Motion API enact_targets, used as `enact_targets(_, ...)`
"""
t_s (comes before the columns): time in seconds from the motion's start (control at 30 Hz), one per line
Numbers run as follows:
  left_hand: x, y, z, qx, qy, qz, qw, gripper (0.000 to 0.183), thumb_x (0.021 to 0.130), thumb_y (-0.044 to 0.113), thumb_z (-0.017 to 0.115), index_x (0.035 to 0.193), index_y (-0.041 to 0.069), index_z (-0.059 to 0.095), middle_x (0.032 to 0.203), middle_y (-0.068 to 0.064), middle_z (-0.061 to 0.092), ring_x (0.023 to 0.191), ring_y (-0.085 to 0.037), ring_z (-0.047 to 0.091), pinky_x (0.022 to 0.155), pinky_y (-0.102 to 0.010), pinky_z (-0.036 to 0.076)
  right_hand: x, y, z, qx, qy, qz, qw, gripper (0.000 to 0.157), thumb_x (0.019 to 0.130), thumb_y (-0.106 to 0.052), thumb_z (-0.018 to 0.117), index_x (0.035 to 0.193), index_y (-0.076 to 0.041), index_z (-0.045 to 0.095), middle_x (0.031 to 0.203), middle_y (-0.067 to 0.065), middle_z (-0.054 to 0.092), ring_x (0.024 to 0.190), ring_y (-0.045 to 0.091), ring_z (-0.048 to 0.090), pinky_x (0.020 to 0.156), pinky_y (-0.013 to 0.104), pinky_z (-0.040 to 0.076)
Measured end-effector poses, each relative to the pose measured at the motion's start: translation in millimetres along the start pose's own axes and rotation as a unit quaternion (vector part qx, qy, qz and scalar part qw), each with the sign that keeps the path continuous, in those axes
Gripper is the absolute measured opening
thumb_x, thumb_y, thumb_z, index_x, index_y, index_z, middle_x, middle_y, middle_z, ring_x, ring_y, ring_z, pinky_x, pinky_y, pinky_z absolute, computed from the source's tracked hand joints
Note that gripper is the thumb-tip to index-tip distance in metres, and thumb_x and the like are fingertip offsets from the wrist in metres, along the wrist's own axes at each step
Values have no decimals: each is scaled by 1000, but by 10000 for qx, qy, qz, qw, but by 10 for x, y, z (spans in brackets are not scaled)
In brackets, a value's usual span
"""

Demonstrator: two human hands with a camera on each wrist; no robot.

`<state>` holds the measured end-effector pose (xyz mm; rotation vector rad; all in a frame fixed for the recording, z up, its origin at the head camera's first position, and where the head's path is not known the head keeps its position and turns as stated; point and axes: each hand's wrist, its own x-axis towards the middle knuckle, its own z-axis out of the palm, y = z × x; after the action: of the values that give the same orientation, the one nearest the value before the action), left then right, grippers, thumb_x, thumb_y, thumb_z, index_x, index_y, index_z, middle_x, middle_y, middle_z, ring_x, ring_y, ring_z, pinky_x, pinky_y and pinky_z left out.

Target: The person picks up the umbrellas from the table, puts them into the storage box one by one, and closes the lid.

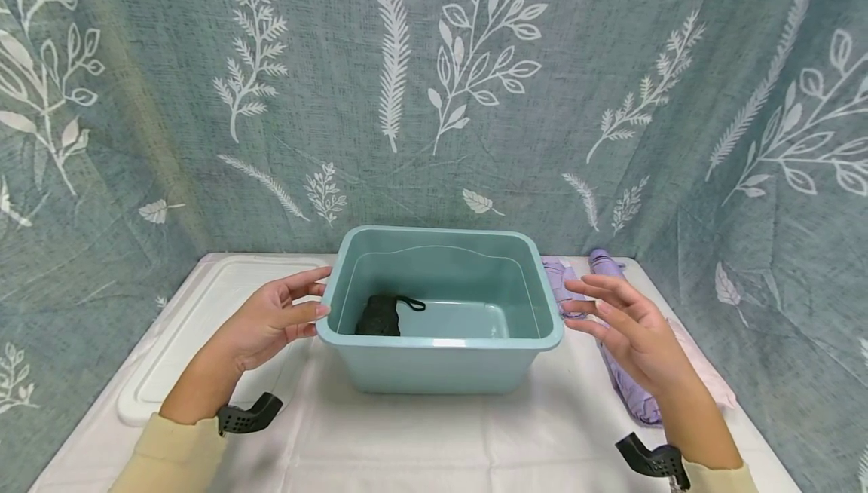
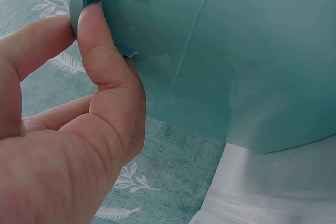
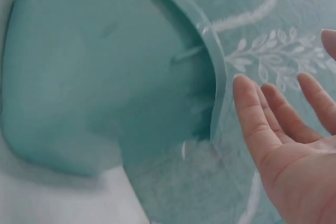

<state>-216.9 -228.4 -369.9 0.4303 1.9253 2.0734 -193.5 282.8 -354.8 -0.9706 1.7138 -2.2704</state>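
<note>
A pale teal plastic bin [image 1: 441,365] stands in the middle of the table. Inside it, at the left, lies a black pouch-like item [image 1: 378,317] with a wrist loop. My left hand [image 1: 285,316] is at the bin's left rim, thumb and index fingertips right at its edge; the left wrist view shows the thumb [image 2: 100,51] against the rim's underside. Off the bin's right side, my right hand [image 1: 627,327] hovers with fingers spread and nothing in them. A gap shows between its fingertips and the rim [image 3: 220,72] in the right wrist view.
A white lid [image 1: 197,327] lies flat on the left of the white-covered table. Behind and beneath my right hand are a folded purple item [image 1: 559,282], a long purple bundle [image 1: 637,395] and a pale pink cloth [image 1: 708,372]. Leaf-patterned curtains [image 1: 325,101] enclose the back and sides.
</note>
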Motion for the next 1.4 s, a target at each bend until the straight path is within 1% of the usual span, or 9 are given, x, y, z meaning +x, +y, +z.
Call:
enact_targets(0.13,-7,-11,-1,-32,5,-27,10000,71,99,-1,62,160,-4,25,119,-4,61,98,-13,71,80,-28,61,-106,60,-99,75,-85,-184,9998,46,108,8,25,150,3,41,148,14,56,129,28,61,104,40,55)
enact_targets(0.33,-20,-10,3,-33,6,-34,10000,70,99,-1,62,159,-4,26,119,-4,61,97,-12,71,78,-27,60,-252,100,-221,-31,198,3,9998,45,109,6,26,152,5,36,148,11,56,130,28,61,105,39,54)
enact_targets(0.47,-20,-8,3,-24,22,-30,10000,70,99,-1,62,159,-4,26,119,-4,59,96,-12,71,78,-26,60,-333,129,-303,-13,232,33,9997,46,109,6,25,153,6,35,148,10,56,129,26,61,105,38,54)
enact_targets(0.6,-21,-13,-3,-18,41,-33,10000,71,99,-1,62,160,-4,26,119,-4,59,94,-11,71,77,-26,60,-393,173,-404,55,151,-27,9999,47,108,8,24,154,7,33,147,11,56,129,26,61,106,39,54)
enact_targets(0.83,-26,-21,-24,-69,-21,17,10000,70,100,-1,61,160,-4,25,120,-4,59,96,-12,71,78,-26,60,-479,248,-598,391,-227,-297,9985,50,107,12,17,156,9,28,151,19,51,132,33,58,109,43,51)
enact_targets(0.9,-27,-22,-29,-87,-42,34,9999,70,100,-2,60,160,-4,25,121,-4,60,97,-12,71,78,-27,60,-511,263,-653,221,-113,-220,9994,49,107,11,18,155,9,29,150,17,53,132,31,59,108,42,52)
enact_targets(1.07,-25,-23,-34,-84,-46,57,9999,70,100,-2,60,160,-4,24,121,-4,60,97,-11,71,78,-26,60,-608,290,-789,-400,464,194,9979,46,109,7,25,153,6,35,145,9,58,128,24,63,104,37,54)
enact_targets(1.23,-17,-17,-29,-62,-24,62,10000,70,99,-2,60,160,-4,25,120,-5,58,95,-12,71,78,-26,60,-685,332,-904,-504,761,333,9953,42,108,8,28,149,10,39,139,8,62,125,23,65,102,36,56)
enact_targets(1.4,-16,-2,-25,-14,-22,46,10000,69,100,-2,60,160,-4,26,121,-6,57,95,-12,72,79,-26,60,-732,372,-965,-752,1006,390,9913,40,107,9,33,143,5,50,135,5,65,121,20,68,98,35,58)
